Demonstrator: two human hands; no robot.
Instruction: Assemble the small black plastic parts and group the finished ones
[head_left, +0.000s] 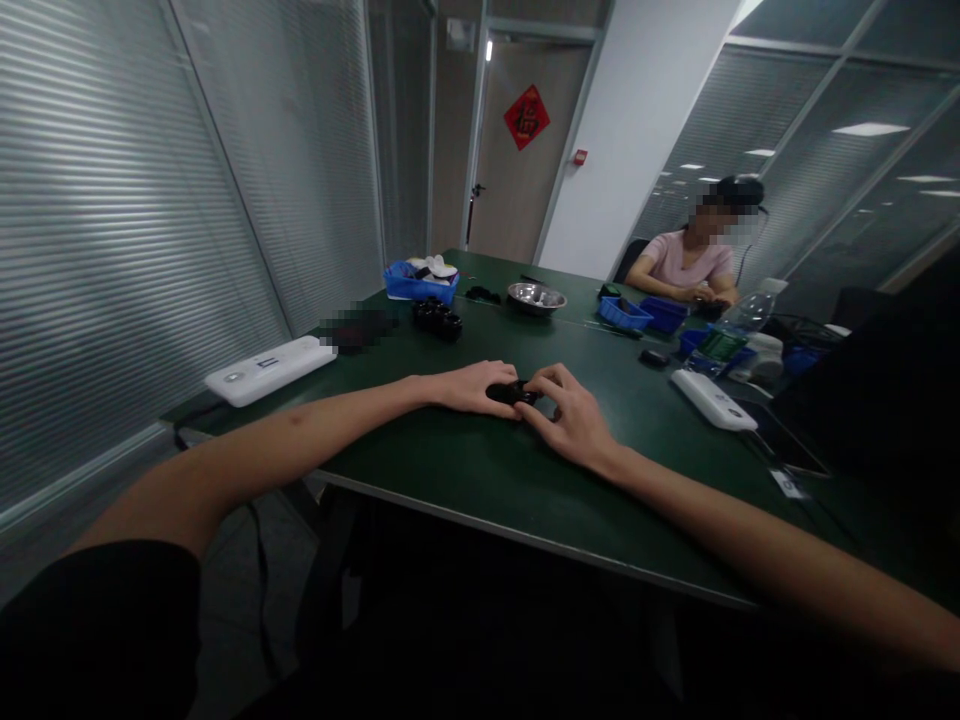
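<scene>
A small, dark, rounded object that looks like a computer mouse (504, 393) is held low over the green table (420, 450). My left hand (472, 388) closes round its left side, fingers along the far edge and thumb along the near one. From the right, my right hand (570, 415) grips its other end between thumb and curled fingertips. Fine detail on the object is too dark to make out. Beyond my left hand sits a cluster of glossy black parts (437, 319). A black mouse (654, 357) lies farther to the right.
At the back stand a filled blue basket (420, 288), a metal bowl (536, 299) and a blue tray (624, 314). White power-bank-like boxes lie left (274, 370) and right (712, 400). A plastic bottle (739, 330) stands right. A co-worker (686, 262) sits across the table.
</scene>
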